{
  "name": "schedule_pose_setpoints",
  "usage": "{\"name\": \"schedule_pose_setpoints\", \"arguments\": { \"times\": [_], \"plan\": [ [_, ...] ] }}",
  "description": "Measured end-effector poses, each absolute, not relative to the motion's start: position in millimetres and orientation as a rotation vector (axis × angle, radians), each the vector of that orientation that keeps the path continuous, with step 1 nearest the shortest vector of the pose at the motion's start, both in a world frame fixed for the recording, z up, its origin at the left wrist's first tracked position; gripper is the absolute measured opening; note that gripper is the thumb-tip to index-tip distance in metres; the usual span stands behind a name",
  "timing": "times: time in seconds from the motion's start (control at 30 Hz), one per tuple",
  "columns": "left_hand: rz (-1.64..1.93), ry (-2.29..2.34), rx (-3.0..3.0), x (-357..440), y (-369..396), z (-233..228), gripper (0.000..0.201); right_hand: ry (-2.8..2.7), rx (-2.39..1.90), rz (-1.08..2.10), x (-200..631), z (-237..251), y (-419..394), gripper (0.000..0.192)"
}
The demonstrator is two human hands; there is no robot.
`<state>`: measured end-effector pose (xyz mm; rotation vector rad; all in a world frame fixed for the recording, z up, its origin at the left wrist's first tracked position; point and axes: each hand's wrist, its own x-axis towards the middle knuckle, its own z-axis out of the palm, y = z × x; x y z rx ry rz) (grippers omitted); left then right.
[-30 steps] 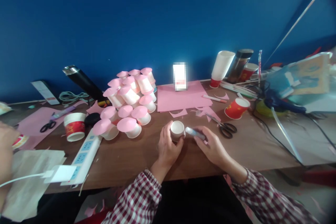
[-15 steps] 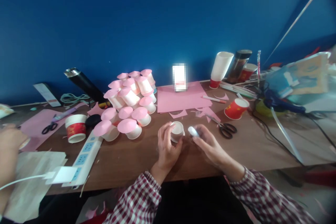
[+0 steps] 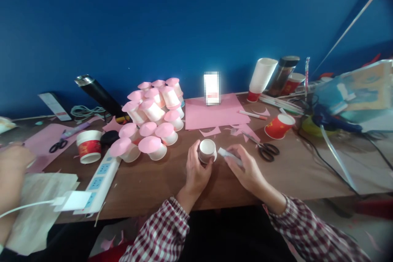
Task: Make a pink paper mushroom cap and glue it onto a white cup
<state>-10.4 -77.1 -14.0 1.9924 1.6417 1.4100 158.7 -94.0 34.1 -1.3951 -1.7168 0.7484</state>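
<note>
My left hand is wrapped round a small white paper cup, its round end facing up. A pale flap of paper sticks out at the cup's right side. Between thumb and fingers of my right hand is a slim whitish stick, its tip pointing at the cup but apart from it. Its exact kind is too blurred to tell. Left of my hands stand several white cups with pink cone tops, some stacked up behind. Dark-handled scissors lie to the right of my right hand.
Pink paper lies at the back. Red paper cups stand right, beside a blue glue gun. A power strip, red-and-white cup and black flask are left. Another person's hand is at far left.
The stick in my right hand has turned, showing more of its length. My left fingers have shifted down the cup's side, and the cup's top shows more clearly.
</note>
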Motion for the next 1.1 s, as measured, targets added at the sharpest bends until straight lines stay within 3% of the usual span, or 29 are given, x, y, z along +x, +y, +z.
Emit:
{"name": "schedule_pose_setpoints", "arguments": {
  "times": [0.43, 1.1],
  "plan": [
    [1.417, 1.587, 1.974, -9.9, -78.1, -8.4, 0.054, -1.841, -1.391, 0.443, 146.6, 28.9, -92.8, 0.013],
    [1.403, 1.598, 1.971, -9.6, -78.3, -7.4, 0.054, -1.680, -1.476, 0.559, 150.4, 32.6, -94.6, 0.010]
  ]
}}
